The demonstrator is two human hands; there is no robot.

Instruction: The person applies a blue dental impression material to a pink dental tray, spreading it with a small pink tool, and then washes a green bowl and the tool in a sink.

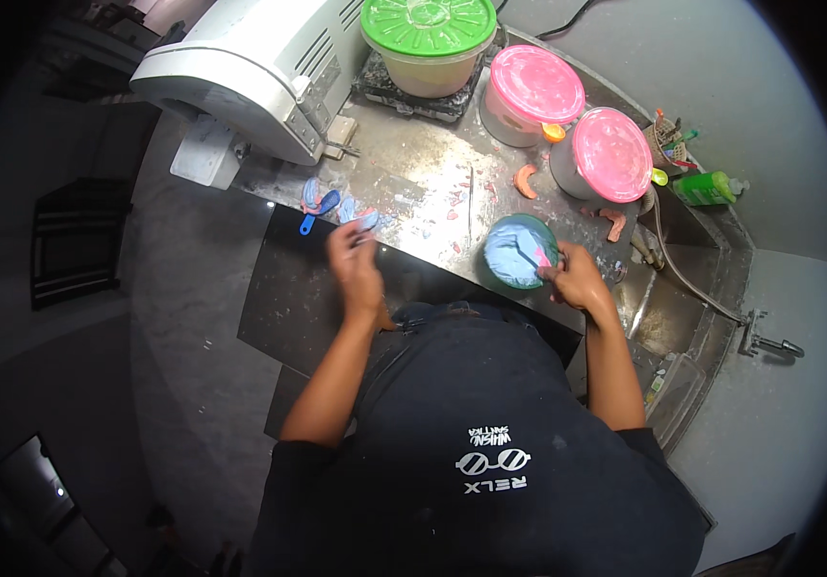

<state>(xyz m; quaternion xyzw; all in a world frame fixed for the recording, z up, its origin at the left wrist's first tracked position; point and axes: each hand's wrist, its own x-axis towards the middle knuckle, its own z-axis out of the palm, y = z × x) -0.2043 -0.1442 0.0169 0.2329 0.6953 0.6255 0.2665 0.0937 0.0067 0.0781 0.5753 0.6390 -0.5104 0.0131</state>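
At the counter's front edge, a round green mixing bowl [552, 234] holds smooth light-blue paste [509, 248] with a dark line across it. My right hand [577, 276] is closed on the bowl's right rim. A pink patch [541, 257] shows beside its fingertips; what it is I cannot tell. Further left, my left hand [356, 269] is raised at the counter edge, its fingers bent and blurred. Its fingertips are close to a pale-blue lump [368, 220], whether touching I cannot tell. Just beyond lies a blue-handled tray [320, 209] with blue and pink material.
Two pink-lidded tubs [534, 85] and a green-lidded tub [430, 27] on a black scale [417, 92] stand behind. A white machine [250, 77] is at left. Curved orange-pink pieces [526, 181] and crumbs lie about. A sink [668, 303], hose and green bottle [707, 188] are at right.
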